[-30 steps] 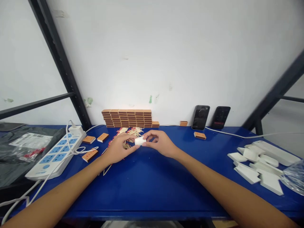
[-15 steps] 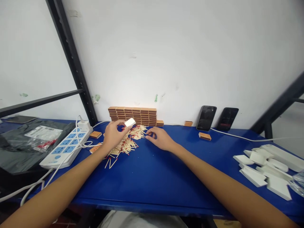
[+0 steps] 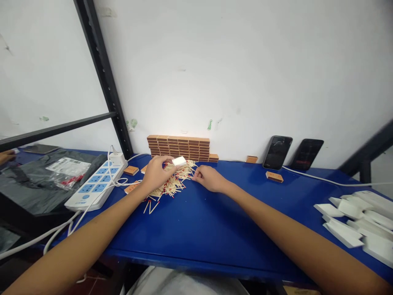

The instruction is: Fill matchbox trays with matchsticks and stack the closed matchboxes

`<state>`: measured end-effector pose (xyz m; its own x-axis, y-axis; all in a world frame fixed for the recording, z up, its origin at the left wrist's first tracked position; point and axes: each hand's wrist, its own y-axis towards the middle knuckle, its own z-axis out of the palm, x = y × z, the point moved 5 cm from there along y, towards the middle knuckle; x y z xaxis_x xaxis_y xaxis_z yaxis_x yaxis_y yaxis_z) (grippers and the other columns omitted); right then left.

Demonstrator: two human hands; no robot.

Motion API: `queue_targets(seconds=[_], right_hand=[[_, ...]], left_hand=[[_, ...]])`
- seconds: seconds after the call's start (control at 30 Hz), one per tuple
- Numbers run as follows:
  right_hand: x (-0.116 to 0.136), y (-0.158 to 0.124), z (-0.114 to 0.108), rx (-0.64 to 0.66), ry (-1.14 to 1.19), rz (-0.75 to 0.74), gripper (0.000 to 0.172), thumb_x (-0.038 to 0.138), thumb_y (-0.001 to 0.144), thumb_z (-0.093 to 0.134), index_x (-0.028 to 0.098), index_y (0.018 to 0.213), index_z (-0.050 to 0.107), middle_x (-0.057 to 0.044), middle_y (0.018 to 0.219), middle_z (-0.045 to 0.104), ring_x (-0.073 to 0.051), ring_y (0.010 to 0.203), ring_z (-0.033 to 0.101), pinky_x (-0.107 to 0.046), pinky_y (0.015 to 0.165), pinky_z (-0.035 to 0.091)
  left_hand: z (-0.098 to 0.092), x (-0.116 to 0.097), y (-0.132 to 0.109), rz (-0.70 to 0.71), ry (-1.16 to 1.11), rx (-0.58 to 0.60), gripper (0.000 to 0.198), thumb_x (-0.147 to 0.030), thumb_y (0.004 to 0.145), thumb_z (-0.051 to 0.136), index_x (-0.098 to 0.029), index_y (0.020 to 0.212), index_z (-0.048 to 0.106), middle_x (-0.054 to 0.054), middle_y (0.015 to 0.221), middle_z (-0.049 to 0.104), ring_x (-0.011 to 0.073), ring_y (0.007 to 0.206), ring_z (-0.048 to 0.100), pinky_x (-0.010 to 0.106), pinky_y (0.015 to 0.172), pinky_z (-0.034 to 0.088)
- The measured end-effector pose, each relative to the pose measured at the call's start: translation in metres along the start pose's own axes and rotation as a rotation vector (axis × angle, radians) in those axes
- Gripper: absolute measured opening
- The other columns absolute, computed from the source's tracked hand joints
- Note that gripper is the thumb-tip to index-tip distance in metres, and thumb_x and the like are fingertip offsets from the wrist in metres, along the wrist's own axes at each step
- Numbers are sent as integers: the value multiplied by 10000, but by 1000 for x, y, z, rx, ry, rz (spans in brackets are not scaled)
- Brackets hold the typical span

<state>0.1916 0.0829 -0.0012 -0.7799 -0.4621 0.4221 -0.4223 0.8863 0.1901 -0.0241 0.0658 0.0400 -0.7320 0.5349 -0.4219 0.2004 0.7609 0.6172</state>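
Observation:
My left hand (image 3: pixel 158 174) holds a small white matchbox tray (image 3: pixel 179 161) between its fingertips, just above a heap of loose red-tipped matches (image 3: pixel 172 182) on the blue table (image 3: pixel 215 221). To the right, my right hand (image 3: pixel 208 178) rests at the heap's edge, its fingers curled and pinched at the matches; what they hold is too small to see. Behind the heap, a stack of brown matchboxes (image 3: pixel 179 147) stands against the white wall.
A white power strip (image 3: pixel 96 184) with cables lies at the left beside a grey bag (image 3: pixel 46 180). Loose brown matchboxes (image 3: pixel 274 176) dot the table. Two phones (image 3: pixel 278 152) lean on the wall. White flat pieces (image 3: pixel 353 223) pile at the right.
The hands have parted: the left one took the white tray up and leftward over the matches, while the right one dropped to the heap's edge. The camera has shifted left.

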Motion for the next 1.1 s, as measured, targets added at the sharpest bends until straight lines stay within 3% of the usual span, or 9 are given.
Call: queue_targets(seconds=[0.17, 0.3, 0.5, 0.73, 1.1], right_hand=[[-14, -43, -16, -3, -27, -43, 130, 250, 989, 601, 196, 890, 667, -73, 974, 683, -183, 827, 627, -286, 748, 461], [-23, -55, -29, 2, -57, -40, 129, 255, 993, 593, 207, 884, 642, -67, 951, 665, -186, 808, 613, -292, 734, 451], [-18, -54, -46, -49, 25, -81, 151, 310, 988, 600, 197, 911, 665, -71, 947, 664, -184, 801, 604, -298, 731, 448], [-1, -58, -42, -63, 183, -168, 210, 387, 1002, 597, 211, 925, 679, -48, 929, 657, -165, 769, 583, -289, 711, 450], [16, -63, -33, 7, 124, -184, 90, 226, 977, 644, 184, 911, 689, -42, 938, 647, -149, 788, 575, -275, 728, 422]], left_hand=[[17, -22, -11, 212, -22, 183, 307, -471, 887, 752, -231, 1078, 768, 68, 1025, 777, 279, 996, 667, 410, 875, 538], [25, -32, -19, 273, -73, 275, 316, -455, 879, 772, -235, 1106, 767, 79, 1063, 770, 284, 1027, 672, 442, 940, 536], [25, -36, -20, 268, -79, 316, 301, -448, 878, 781, -241, 1096, 770, 64, 1050, 772, 272, 995, 691, 419, 903, 540], [26, -42, -24, 277, -122, 347, 318, -469, 880, 778, -252, 1113, 762, 72, 1078, 773, 287, 1042, 686, 433, 918, 544], [30, -45, -28, 348, -180, 318, 360, -461, 863, 810, -234, 1135, 748, 84, 1099, 764, 274, 1038, 684, 438, 934, 554]])
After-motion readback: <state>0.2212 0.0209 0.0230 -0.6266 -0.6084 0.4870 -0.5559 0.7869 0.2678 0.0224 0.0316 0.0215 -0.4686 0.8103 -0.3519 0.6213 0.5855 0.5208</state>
